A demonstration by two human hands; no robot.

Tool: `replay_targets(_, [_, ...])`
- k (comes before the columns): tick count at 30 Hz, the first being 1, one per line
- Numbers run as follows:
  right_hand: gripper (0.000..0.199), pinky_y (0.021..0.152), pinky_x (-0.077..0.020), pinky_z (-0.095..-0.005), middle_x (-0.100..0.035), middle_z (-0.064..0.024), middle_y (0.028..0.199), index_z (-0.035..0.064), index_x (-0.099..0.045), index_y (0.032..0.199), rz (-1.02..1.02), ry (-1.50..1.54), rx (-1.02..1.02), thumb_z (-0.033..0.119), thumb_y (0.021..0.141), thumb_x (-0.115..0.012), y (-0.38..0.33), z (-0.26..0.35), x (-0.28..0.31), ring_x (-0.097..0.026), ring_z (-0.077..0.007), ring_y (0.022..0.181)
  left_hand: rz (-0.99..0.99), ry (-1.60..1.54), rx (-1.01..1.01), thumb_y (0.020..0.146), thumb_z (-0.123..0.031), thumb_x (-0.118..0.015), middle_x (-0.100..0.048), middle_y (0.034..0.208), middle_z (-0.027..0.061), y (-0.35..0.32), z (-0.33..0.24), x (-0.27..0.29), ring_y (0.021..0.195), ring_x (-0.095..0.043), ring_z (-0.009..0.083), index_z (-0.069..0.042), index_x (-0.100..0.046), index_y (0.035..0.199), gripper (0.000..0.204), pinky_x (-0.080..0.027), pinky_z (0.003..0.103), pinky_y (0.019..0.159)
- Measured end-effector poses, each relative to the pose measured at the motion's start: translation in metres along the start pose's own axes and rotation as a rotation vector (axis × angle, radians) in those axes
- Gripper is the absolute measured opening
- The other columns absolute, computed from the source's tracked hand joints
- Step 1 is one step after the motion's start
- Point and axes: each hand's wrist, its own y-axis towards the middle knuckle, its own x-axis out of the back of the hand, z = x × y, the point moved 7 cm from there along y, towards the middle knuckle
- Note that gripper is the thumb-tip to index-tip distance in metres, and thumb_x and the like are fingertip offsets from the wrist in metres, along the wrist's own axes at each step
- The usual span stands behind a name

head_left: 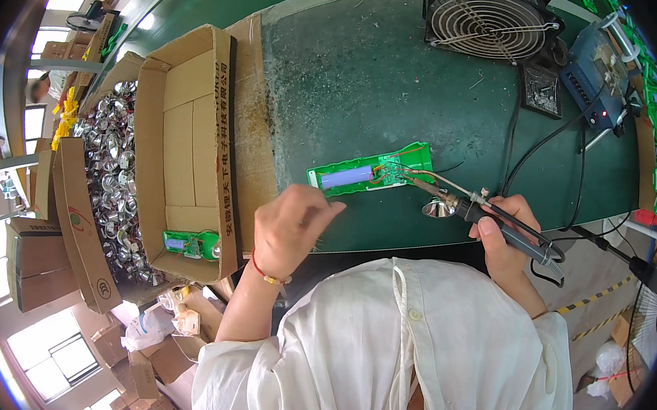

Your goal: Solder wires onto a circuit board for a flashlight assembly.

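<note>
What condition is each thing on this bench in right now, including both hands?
Left hand: closed loosely, hovering near the circuit board.
Right hand: gripping the soldering iron.
Soldering iron: tip on the board's right end.
Circuit board: flat, holding a purple battery.
Cardboard box: open, one green board inside.
Fan: upright behind its grille.

- Left hand (pixel 290 231), centre of the frame: raised on a bent forearm, fingers curled loosely inward, back toward the camera.
- Right hand (pixel 503 234), centre right: fingers wrapped in a closed grip, wrist bent, forearm rising from below.

Bright window daylight, sharp, fisheye-bent edges
</note>
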Motion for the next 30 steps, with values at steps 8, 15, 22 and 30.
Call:
replay_targets(8, [0.017, 0.051, -0.0450, -0.0218, -0.057, -0.0080, 0.070, -0.0011, -0.052, 0.082, -0.013, 0.014, -0.023, 0.010, 0.075, -0.063, 0.001, 0.000, -0.002, -0.057, -0.0106, 0.057, -0.106, 0.110, -0.297, 0.060, -0.001, -0.069, -0.059, 0.082, 0.0048, 0.023, -0.027, -0.006, 0.077, -0.055, 0.0204, -0.005, -0.065, 0.079, 0.020, -0.043, 0.030, 0.064])
replay_targets(15, [0.015, 0.051, -0.0441, -0.0221, -0.058, -0.0078, 0.067, -0.0008, -0.052, 0.080, 0.031, -0.030, 0.007, 0.007, 0.074, -0.063, 0.003, 0.001, -0.006, -0.057, -0.0098, 0.057, -0.053, 0.027, -0.235, 0.066, -0.001, -0.067, -0.060, 0.073, 0.0053, 0.027, -0.023, -0.038, 0.075, -0.054, 0.0211, -0.004, -0.065, 0.081, 0.015, -0.044, 0.029, 0.064])
replay_targets(22, [0.013, 0.050, -0.0436, -0.0215, -0.059, -0.0070, 0.065, -0.0002, -0.053, 0.079, 0.064, -0.086, 0.027, 0.005, 0.073, -0.062, 0.006, 0.003, -0.008, -0.056, -0.0089, 0.056, -0.048, 0.062, -0.209, 0.062, -0.001, -0.068, -0.055, 0.065, 0.0043, 0.029, -0.022, -0.046, 0.071, -0.052, 0.0201, -0.005, -0.066, 0.074, 0.012, -0.043, 0.029, 0.062])
replay_targets(30, [0.012, 0.048, -0.0431, -0.0204, -0.059, -0.0063, 0.062, -0.0009, -0.052, 0.078, 0.070, -0.056, 0.004, 0.003, 0.073, -0.063, 0.008, 0.001, -0.010, -0.055, -0.0077, 0.054, -0.022, 0.104, -0.146, 0.061, -0.003, -0.067, -0.055, 0.063, 0.0034, 0.032, -0.020, -0.051, 0.068, -0.051, 0.0209, -0.006, -0.064, 0.068, 0.008, -0.042, 0.030, 0.060])
